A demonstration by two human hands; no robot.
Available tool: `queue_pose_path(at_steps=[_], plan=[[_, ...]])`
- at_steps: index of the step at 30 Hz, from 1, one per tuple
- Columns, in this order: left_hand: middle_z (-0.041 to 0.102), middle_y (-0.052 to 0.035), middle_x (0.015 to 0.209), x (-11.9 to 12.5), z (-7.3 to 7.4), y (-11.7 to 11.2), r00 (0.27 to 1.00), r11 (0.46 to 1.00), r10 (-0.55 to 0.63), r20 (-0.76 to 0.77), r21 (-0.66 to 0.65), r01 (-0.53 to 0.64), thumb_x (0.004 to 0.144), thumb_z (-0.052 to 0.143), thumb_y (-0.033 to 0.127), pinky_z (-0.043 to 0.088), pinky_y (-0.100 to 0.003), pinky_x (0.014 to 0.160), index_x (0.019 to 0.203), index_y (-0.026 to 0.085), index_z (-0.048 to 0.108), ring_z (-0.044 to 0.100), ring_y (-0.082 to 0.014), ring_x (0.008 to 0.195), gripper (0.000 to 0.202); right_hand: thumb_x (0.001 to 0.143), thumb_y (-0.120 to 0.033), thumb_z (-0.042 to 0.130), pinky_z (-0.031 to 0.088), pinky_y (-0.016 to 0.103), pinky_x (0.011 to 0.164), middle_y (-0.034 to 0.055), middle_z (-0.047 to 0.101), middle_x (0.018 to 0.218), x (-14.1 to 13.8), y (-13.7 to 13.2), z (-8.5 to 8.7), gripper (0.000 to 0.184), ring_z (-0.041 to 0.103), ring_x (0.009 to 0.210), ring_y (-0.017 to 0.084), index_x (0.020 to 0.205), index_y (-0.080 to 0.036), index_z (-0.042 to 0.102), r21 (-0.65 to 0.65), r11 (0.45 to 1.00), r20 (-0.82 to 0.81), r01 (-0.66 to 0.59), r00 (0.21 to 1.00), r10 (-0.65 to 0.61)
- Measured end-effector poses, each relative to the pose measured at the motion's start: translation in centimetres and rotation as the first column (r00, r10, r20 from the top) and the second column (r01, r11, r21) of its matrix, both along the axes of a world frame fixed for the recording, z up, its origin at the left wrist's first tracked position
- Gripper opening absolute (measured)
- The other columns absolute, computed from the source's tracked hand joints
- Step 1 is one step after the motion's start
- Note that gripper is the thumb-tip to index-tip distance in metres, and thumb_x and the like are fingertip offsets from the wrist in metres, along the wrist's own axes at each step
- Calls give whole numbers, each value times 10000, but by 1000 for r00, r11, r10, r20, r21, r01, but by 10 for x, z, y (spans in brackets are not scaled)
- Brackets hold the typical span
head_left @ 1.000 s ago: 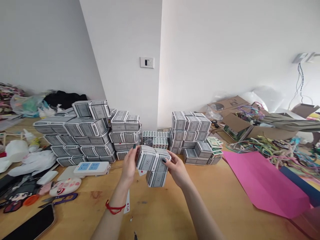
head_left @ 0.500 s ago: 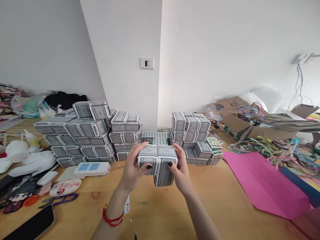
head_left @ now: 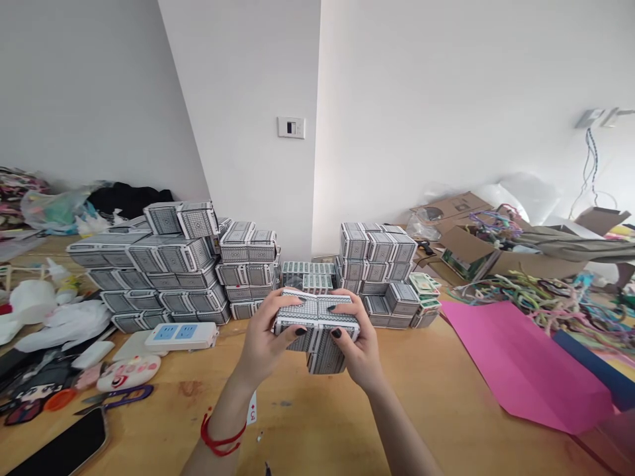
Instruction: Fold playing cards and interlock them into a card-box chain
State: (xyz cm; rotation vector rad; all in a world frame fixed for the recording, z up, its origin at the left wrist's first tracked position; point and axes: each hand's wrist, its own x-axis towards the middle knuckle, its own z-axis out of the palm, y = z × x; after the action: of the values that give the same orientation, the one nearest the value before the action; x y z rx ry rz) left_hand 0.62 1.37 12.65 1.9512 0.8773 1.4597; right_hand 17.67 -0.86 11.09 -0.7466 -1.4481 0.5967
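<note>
- Table (head_left: 411, 403): wooden, light brown; it carries all items below.
- Large pile (head_left: 169, 297) of grey-patterned, card-covered blocks: at left rear, stacked in several layers; a narrower stack (head_left: 248, 271) stands just beside it, on its right.
- Pink sheet (head_left: 526, 370): flat at right; a dark blue piece (head_left: 592, 367) adjoins its right edge.
- Right pile (head_left: 377, 264): same grey pattern, stepped lower toward the front; well apart from the large pile.
- Card-covered block assembly (head_left: 317, 318): at centre, before the piles, between both hands; a wide upper part, with a narrower part projecting below toward the right; contact with the table cannot be told.
- Left hand (head_left: 265, 334): partly curled; fingers over the top, thumb on the front, gripping the assembly's left end.
- Right hand (head_left: 364, 344): likewise half closed; gripping the right end, thumb on the front.
- Playing card (head_left: 252, 410): red-marked; partly hidden by the left forearm.
</note>
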Motion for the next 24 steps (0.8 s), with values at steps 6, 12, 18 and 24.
queue_pose_path(at_steps=[6,12,18,24], plan=[[551,-108,1084,5,1,-2,999,999,-20,40,-35,22,745,543,435,380,-355,878,886,204,557,489,-250,1048,271,779,-379,513,365,374,867,83,483,1072,-1,0,-1,164,471,1022,235,813,-219,511,-22,999,-14,33,999,-33],[552,-117,1124,7,1,-3,998,994,-22,64,-103,29,766,530,396,388,-355,869,819,197,534,496,-250,1065,206,794,-343,498,365,377,870,80,495,1057,-4,1,-2,127,471,1024,232,795,-216,502,-63,997,-28,32,999,-33],[500,-116,1202,7,4,-6,998,993,-55,18,-107,57,719,602,359,347,-369,929,1047,214,502,437,-267,1135,372,735,-392,572,372,386,870,88,485,1076,5,0,3,264,457,1040,253,936,-228,524,-7,999,51,37,998,-36],[532,-98,1092,8,5,-8,999,999,-42,2,-12,42,670,662,270,384,-383,881,883,212,529,476,-250,1065,258,734,-409,567,377,392,859,85,475,1055,6,-4,7,292,466,1003,251,963,-228,552,33,999,126,5,992,-9]])
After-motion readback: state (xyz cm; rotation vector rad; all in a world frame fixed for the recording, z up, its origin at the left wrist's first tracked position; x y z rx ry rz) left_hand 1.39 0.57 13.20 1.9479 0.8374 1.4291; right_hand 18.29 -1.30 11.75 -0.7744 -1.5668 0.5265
